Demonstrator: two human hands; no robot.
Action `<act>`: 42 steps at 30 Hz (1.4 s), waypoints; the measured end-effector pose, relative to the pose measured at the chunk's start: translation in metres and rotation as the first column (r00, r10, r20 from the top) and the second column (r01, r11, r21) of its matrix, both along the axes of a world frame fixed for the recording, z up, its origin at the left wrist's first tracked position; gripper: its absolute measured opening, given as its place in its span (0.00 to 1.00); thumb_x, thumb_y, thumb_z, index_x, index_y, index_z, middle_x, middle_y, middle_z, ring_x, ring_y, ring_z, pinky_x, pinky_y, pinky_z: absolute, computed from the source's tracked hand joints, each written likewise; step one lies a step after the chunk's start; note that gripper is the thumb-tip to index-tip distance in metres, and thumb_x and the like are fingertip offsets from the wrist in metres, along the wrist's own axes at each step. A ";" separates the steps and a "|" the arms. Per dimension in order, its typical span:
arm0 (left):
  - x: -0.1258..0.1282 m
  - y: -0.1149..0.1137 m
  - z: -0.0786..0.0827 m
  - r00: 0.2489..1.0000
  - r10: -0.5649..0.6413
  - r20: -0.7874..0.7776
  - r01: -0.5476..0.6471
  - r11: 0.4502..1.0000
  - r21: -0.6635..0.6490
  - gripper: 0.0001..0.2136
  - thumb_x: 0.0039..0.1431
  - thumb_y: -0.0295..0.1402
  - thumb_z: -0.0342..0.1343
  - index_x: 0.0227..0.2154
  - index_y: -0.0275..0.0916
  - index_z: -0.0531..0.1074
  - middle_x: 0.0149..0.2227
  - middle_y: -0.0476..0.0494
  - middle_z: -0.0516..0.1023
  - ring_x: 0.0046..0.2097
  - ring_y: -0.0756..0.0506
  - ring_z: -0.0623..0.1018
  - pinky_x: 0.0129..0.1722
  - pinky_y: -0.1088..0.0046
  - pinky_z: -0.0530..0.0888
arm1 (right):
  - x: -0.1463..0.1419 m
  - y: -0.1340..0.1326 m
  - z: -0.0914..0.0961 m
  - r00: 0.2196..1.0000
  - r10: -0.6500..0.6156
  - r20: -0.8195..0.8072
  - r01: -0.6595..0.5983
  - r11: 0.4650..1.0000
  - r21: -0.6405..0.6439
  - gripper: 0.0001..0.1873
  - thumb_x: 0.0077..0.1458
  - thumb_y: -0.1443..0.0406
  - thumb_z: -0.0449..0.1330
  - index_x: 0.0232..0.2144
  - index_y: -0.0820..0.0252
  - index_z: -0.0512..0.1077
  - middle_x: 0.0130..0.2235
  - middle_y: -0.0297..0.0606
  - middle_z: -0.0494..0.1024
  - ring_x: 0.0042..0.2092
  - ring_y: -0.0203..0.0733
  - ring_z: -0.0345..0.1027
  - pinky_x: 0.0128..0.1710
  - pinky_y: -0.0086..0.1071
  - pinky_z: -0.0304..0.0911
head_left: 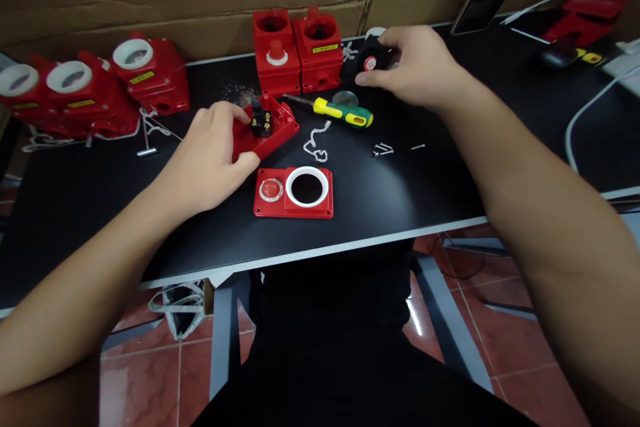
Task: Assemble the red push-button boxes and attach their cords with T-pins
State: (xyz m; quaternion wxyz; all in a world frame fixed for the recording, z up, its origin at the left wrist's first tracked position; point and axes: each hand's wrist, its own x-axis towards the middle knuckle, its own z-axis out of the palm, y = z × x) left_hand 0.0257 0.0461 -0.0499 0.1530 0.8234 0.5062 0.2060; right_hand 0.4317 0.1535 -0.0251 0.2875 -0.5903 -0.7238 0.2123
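Note:
My left hand (210,153) is closed on the near left side of an open red housing (277,130), which rests tilted on the table. Inside the housing stands a black switch block (261,120) with brass screws. Further back on the right, my right hand (417,67) pinches a black round piece (367,61) with a red-and-white label between thumb and fingers. In front of the housing lies its red cover (294,193), with a red button and a white-rimmed round opening. A yellow-and-green screwdriver (343,111) lies between my hands, beside a clear round disc (346,98).
A white cord (317,143) and several screws (383,149) lie mid-table. Red call-point boxes (320,50) stand along the back, others (153,73) at left with small metal hammers (147,140). A white cable (573,127) curves at right. The table's front edge (320,253) is near my lap.

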 end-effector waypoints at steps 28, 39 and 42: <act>0.019 -0.022 0.016 0.998 -0.069 -0.014 0.070 0.982 0.178 0.20 0.72 0.36 0.66 0.64 0.52 0.77 0.66 0.39 0.86 0.68 0.25 0.88 0.72 0.32 0.89 | -0.055 -0.061 -0.020 0.719 0.476 -0.506 -0.300 0.870 0.392 0.26 0.73 0.42 0.85 0.53 0.47 0.79 0.53 0.37 0.85 0.45 0.44 0.82 0.38 0.38 0.83; 0.023 -0.019 0.006 0.976 -0.199 0.090 0.190 0.977 0.094 0.25 0.73 0.45 0.70 0.69 0.55 0.74 0.68 0.40 0.88 0.68 0.23 0.88 0.71 0.32 0.89 | -0.069 -0.091 -0.027 0.816 0.571 -0.089 -0.514 0.787 0.340 0.09 0.82 0.57 0.71 0.59 0.44 0.82 0.62 0.41 0.92 0.59 0.59 0.89 0.59 0.52 0.87; 0.028 -0.025 0.009 0.977 -0.173 0.121 0.158 0.980 0.124 0.26 0.78 0.48 0.68 0.73 0.51 0.72 0.70 0.38 0.88 0.72 0.23 0.88 0.76 0.31 0.88 | -0.069 -0.087 -0.030 0.801 0.594 -0.072 -0.533 0.763 0.365 0.07 0.83 0.57 0.70 0.58 0.43 0.85 0.64 0.42 0.92 0.63 0.60 0.88 0.57 0.51 0.88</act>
